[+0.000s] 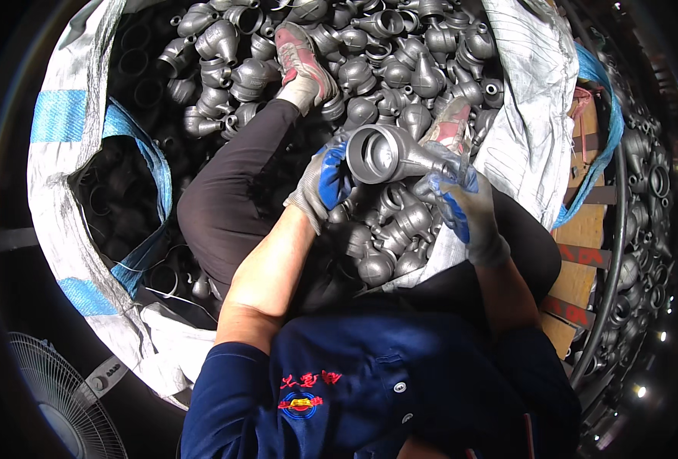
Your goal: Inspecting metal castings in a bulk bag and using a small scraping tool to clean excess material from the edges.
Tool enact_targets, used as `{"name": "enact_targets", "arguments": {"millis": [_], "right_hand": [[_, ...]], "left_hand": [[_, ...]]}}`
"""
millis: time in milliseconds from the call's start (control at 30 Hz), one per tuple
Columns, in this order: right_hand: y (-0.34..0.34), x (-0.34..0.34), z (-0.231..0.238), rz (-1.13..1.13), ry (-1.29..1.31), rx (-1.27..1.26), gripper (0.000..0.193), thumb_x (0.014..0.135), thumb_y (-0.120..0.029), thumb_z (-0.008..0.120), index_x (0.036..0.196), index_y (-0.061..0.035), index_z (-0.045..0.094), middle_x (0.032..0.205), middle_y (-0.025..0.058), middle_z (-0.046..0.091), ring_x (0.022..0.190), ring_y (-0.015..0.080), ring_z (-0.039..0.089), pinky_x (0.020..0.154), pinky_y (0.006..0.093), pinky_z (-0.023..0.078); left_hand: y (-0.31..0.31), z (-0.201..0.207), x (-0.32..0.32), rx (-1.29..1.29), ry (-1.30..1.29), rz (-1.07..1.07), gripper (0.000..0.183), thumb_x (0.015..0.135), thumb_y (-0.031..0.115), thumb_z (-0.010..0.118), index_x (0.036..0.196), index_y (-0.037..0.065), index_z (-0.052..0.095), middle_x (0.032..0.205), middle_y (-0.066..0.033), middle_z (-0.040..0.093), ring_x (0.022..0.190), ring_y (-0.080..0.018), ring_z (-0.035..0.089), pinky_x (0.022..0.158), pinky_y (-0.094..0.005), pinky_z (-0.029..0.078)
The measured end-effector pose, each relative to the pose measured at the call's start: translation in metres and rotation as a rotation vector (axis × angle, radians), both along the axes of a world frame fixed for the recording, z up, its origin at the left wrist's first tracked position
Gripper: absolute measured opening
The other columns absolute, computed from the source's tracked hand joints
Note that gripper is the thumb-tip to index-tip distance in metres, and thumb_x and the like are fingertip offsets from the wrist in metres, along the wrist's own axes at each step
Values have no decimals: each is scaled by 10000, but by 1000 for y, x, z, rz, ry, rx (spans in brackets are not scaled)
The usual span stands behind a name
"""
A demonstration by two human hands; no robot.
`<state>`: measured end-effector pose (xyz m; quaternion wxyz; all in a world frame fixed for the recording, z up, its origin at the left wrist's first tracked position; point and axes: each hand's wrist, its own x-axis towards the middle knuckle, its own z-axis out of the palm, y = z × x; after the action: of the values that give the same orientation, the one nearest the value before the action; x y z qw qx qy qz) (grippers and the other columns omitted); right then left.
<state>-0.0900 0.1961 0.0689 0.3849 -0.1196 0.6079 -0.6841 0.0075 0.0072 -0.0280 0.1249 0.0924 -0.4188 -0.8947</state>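
Note:
A grey metal casting [408,154], with a wide round mouth on the left and a narrow neck on the right, is up in front of me. My left hand [327,182], in a grey glove with blue coating, closes on the wide-mouthed end. At the narrow neck is my right hand [465,203], gloved the same way, its fingers curled round a thin dark metal tool [466,147] that points up past the neck. The tool's kind is not clear, and the glove hides its lower part. Below the hands, several similar castings [400,222] lie between my legs.
A large white woven sack [67,191] with blue straps [144,153] surrounds a heap of grey castings [400,73]. My shoes rest on the heap. Wooden planks [580,252] and a dark curved rail stand at right, more castings beyond. A fan [63,394] stands at lower left.

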Motion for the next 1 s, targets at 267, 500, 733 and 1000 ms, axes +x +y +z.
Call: {"name": "enact_targets", "arguments": {"millis": [267, 500, 733, 1000], "right_hand": [[2, 3, -3, -22, 155, 39, 285, 810, 16, 595, 1092, 49, 574, 884, 81, 644, 738, 101, 622, 670, 222, 518], [5, -3, -8, -87, 174, 18, 211, 812, -17, 612, 1013, 45, 594, 849, 69, 637, 710, 95, 612, 650, 224, 517], [5, -7, 1, -139, 61, 49, 226, 853, -138, 600, 1002, 32, 591, 800, 57, 610, 670, 93, 600, 640, 209, 514], [12, -15, -23, -18, -211, -78, 400, 967, -281, 382, 1206, 33, 451, 860, 93, 595, 604, 39, 497, 596, 209, 483]], "left_hand": [[0, -25, 5, 492, -255, -166, 244, 942, 226, 453, 1097, 70, 558, 868, -35, 636, 673, -119, 598, 625, -266, 520], [13, 6, 2, 442, -267, -156, 311, 948, 359, 445, 1099, 101, 529, 739, 11, 554, 538, -82, 482, 494, -230, 421], [13, 10, 5, 439, -295, -132, 316, 926, 390, 496, 1044, 99, 533, 697, 13, 500, 562, -92, 470, 511, -237, 409], [9, 46, 8, 244, -322, 100, 205, 900, 277, 590, 906, 75, 557, 700, 19, 517, 548, -68, 464, 518, -233, 442]]}}
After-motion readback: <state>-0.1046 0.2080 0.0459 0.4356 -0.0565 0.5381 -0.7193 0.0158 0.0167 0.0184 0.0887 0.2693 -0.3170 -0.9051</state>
